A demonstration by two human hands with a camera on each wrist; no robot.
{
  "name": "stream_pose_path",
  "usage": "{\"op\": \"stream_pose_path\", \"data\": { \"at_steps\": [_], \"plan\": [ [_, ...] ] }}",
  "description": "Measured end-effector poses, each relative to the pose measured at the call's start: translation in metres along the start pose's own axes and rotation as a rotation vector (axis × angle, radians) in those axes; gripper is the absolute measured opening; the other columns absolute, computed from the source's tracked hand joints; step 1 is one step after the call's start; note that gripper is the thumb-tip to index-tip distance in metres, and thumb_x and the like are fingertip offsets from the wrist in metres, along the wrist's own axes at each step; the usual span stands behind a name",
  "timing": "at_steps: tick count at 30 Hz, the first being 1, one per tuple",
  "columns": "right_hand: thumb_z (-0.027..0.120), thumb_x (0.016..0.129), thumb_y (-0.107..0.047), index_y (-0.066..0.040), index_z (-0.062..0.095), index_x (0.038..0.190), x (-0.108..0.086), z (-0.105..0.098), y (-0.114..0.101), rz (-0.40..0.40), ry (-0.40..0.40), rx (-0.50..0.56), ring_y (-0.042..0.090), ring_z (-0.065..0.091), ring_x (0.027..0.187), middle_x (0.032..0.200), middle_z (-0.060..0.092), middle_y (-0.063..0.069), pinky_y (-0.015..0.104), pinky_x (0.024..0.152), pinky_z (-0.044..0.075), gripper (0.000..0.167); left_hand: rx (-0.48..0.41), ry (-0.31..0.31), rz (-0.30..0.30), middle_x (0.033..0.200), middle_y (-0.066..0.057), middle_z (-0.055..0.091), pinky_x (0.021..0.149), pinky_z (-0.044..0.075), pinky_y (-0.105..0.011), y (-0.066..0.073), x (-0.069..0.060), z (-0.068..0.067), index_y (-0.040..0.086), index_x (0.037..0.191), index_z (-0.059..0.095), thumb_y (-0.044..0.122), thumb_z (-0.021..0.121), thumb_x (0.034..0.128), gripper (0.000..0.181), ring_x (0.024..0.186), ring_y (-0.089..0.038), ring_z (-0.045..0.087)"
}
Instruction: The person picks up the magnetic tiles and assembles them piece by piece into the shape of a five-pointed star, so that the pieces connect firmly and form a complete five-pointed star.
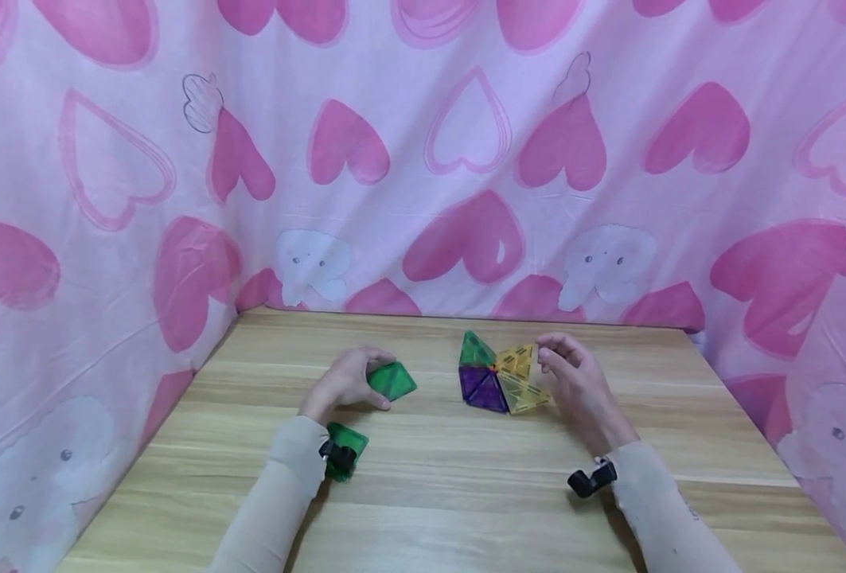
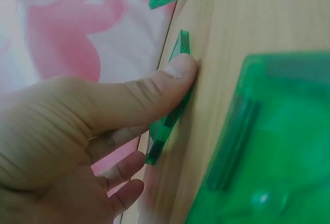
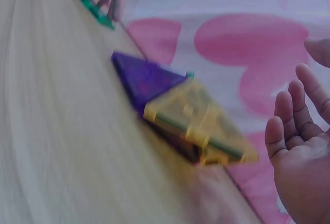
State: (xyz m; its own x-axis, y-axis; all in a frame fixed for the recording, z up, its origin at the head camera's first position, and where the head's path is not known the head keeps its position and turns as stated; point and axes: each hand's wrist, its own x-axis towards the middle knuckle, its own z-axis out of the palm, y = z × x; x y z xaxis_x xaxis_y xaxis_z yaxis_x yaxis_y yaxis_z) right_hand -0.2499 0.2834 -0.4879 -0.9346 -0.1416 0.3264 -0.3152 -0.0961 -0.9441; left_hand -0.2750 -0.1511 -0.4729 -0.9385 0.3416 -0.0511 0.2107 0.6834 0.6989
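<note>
My left hand (image 1: 347,378) pinches a green translucent magnetic tile (image 1: 395,383) between thumb and fingers, low over the table. In the left wrist view the thumb lies across that tile (image 2: 181,44), seen nearly edge-on. Another green tile (image 1: 351,442) is by the left wrist, partly hidden by the wrist camera. Mid-table stands a raised cluster of joined triangular tiles: green (image 1: 473,350), purple (image 1: 485,391) and yellow (image 1: 524,394). Just right of the yellow tiles is my right hand (image 1: 580,386). Its fingers are loosely bent, apart from the cluster in the right wrist view, and hold nothing.
The wood-grain table (image 1: 458,501) ends at the back against a pink curtain (image 1: 423,183) printed with hearts and elephants. The curtain also hangs along both sides. A small black camera is strapped to each wrist.
</note>
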Motion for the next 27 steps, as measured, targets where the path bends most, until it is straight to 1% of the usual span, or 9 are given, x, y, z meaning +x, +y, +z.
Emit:
{"op": "stream_pose_path", "data": {
  "at_steps": [2, 5, 8, 10, 14, 18, 23, 25, 27],
  "plan": [
    [0.059, 0.112, -0.001, 0.012, 0.059, 0.135, 0.001, 0.005, -0.006, -0.046, -0.018, 0.027, 0.016, 0.064, 0.101, 0.114, 0.069, 0.005, 0.024, 0.092, 0.057, 0.026, -0.014, -0.006, -0.005, 0.155, -0.011, 0.066, 0.126, 0.043, -0.057, 0.003, 0.000, 0.003, 0.010, 0.148, 0.069, 0.007, 0.104, 0.0755, 0.081, 0.145, -0.036, 0.060],
    [0.056, 0.111, 0.006, 0.010, 0.063, 0.131, 0.002, 0.017, -0.012, -0.103, -0.063, 0.111, 0.014, 0.066, 0.100, 0.114, 0.071, 0.004, 0.024, 0.091, 0.059, 0.021, -0.001, 0.016, -0.046, 0.148, -0.011, 0.066, 0.119, 0.050, -0.054, 0.005, -0.001, 0.005, 0.010, 0.144, 0.072, 0.007, 0.104, 0.0745, 0.077, 0.133, -0.033, 0.064],
    [0.055, 0.111, 0.008, 0.011, 0.062, 0.131, 0.001, 0.031, -0.017, -0.105, -0.135, 0.167, 0.015, 0.067, 0.101, 0.117, 0.070, 0.004, 0.025, 0.093, 0.060, 0.022, 0.035, 0.037, -0.082, 0.131, -0.011, 0.062, 0.103, 0.055, -0.046, 0.006, -0.002, 0.004, 0.009, 0.137, 0.078, 0.008, 0.106, 0.0718, 0.071, 0.114, -0.028, 0.060],
    [0.057, 0.111, 0.005, 0.012, 0.060, 0.132, -0.001, 0.041, -0.019, -0.081, -0.170, 0.127, 0.016, 0.067, 0.103, 0.118, 0.070, 0.004, 0.027, 0.093, 0.061, 0.023, 0.048, 0.028, -0.098, 0.122, -0.010, 0.062, 0.096, 0.055, -0.043, 0.008, -0.002, 0.004, 0.013, 0.132, 0.081, 0.007, 0.106, 0.0708, 0.066, 0.106, -0.026, 0.056],
    [0.064, 0.111, -0.004, 0.013, 0.059, 0.133, -0.005, 0.059, -0.023, -0.006, -0.205, -0.002, 0.017, 0.069, 0.106, 0.119, 0.070, 0.005, 0.030, 0.094, 0.063, 0.029, 0.023, -0.042, -0.070, 0.115, -0.007, 0.068, 0.092, 0.057, -0.040, 0.011, -0.002, 0.004, 0.019, 0.131, 0.083, 0.001, 0.104, 0.0717, 0.066, 0.100, -0.025, 0.057],
    [0.069, 0.109, -0.007, 0.010, 0.062, 0.134, -0.010, 0.074, -0.021, 0.044, -0.242, -0.045, 0.017, 0.072, 0.113, 0.126, 0.071, 0.013, 0.028, 0.098, 0.062, 0.031, -0.029, -0.100, -0.018, 0.104, -0.005, 0.069, 0.083, 0.057, -0.034, 0.013, -0.001, 0.005, 0.018, 0.134, 0.082, -0.008, 0.100, 0.0726, 0.069, 0.093, -0.022, 0.060],
    [0.073, 0.107, -0.006, 0.005, 0.066, 0.135, -0.014, 0.088, -0.009, 0.046, -0.341, -0.050, 0.033, 0.072, 0.120, 0.135, 0.065, 0.036, 0.029, 0.102, 0.061, 0.031, -0.058, -0.124, 0.062, 0.096, -0.005, 0.072, 0.076, 0.058, -0.028, 0.012, 0.000, 0.006, 0.012, 0.133, 0.083, -0.013, 0.098, 0.0728, 0.067, 0.087, -0.018, 0.062],
    [0.074, 0.106, -0.004, 0.004, 0.066, 0.136, -0.017, 0.094, -0.003, 0.037, -0.375, -0.053, 0.040, 0.070, 0.122, 0.137, 0.062, 0.040, 0.031, 0.105, 0.061, 0.033, -0.075, -0.132, 0.080, 0.095, -0.005, 0.074, 0.075, 0.060, -0.028, 0.011, 0.001, 0.006, 0.011, 0.133, 0.083, -0.013, 0.097, 0.0725, 0.066, 0.086, -0.017, 0.064],
    [0.074, 0.105, -0.002, 0.005, 0.065, 0.137, -0.019, 0.098, 0.003, 0.033, -0.402, -0.050, 0.043, 0.068, 0.125, 0.140, 0.062, 0.039, 0.032, 0.106, 0.060, 0.034, -0.097, -0.144, 0.080, 0.095, -0.004, 0.076, 0.075, 0.061, -0.028, 0.011, 0.001, 0.007, 0.011, 0.132, 0.083, -0.013, 0.097, 0.0726, 0.066, 0.086, -0.017, 0.066]
  ]
}}
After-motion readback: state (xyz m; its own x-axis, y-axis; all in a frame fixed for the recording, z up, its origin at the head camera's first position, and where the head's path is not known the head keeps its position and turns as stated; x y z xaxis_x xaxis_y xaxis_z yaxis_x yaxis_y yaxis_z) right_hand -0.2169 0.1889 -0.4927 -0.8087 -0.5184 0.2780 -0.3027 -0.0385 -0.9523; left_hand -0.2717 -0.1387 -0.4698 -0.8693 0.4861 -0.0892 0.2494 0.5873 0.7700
